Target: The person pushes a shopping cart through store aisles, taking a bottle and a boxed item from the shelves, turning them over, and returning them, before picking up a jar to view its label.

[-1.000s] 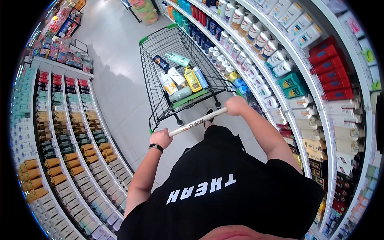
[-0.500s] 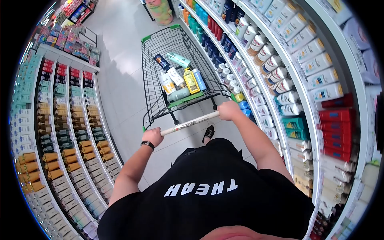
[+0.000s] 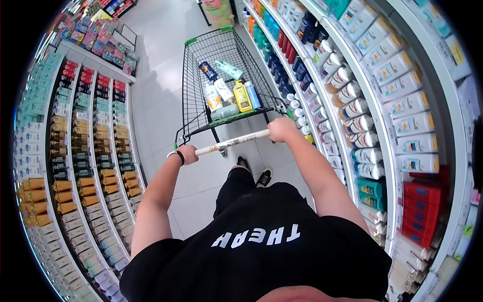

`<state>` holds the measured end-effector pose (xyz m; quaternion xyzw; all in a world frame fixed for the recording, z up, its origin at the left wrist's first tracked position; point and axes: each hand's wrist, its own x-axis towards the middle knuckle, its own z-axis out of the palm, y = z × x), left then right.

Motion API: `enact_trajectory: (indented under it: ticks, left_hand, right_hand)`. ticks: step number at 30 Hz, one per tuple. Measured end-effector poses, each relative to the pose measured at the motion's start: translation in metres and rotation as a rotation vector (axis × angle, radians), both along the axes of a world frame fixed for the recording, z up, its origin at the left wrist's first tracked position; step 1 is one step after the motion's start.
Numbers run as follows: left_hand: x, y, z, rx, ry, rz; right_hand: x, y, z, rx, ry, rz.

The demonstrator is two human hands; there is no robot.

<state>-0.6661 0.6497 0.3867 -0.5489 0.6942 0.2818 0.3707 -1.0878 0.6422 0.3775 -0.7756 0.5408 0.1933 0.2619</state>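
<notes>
Both hands are wrapped round the pale handlebar (image 3: pixel 234 143) of a wire shopping cart (image 3: pixel 190 90) with green corner pieces. My left hand (image 3: pixel 188 154), with a dark band at the wrist, grips its left end. At the right end, my right hand (image 3: pixel 283 129) is closed on the same bar. Several bottles lie in the cart's near part: a yellow pump bottle (image 3: pixel 242 97), a light blue bottle (image 3: pixel 252 95), a mint bottle (image 3: pixel 229 70), a dark blue bottle (image 3: pixel 207 70), a white bottle (image 3: pixel 224 89), a white-and-orange bottle (image 3: pixel 213 98) and a grey-green bottle (image 3: pixel 225 111).
Curved shelves of bottles (image 3: pixel 410 128) run close along the right. On the left stand shelves with rows of boxes and tubes (image 3: pixel 94 161). The tiled floor (image 3: pixel 156 60) stretches ahead between them, with a display of colourful packs (image 3: pixel 98 43) at the far left.
The cart and both hands have shifted slightly in view, and the shelves on the right have slid toward me. A second shoe now shows below the handlebar. Both hands keep their grip.
</notes>
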Motion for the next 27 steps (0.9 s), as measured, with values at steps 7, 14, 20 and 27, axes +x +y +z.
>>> enact_trajectory:
  ticks: [7, 14, 20, 27]
  left_hand:
    - [-0.004, -0.045, 0.009, 0.14, -0.029, 0.092]
    - [0.011, -0.081, -0.004, 0.001, 0.057, -0.012]
    - [0.017, -0.131, 0.001, -0.02, 0.026, -0.006]
    - [0.029, -0.201, 0.0, -0.041, 0.018, -0.019]
  right_hand:
    - [0.005, -0.046, -0.002, 0.02, 0.015, 0.023]
    - [0.011, -0.09, -0.004, 0.013, 0.026, 0.04]
    - [0.02, -0.137, -0.022, -0.001, -0.026, 0.026]
    - [0.038, -0.206, -0.01, 0.04, 0.02, 0.03]
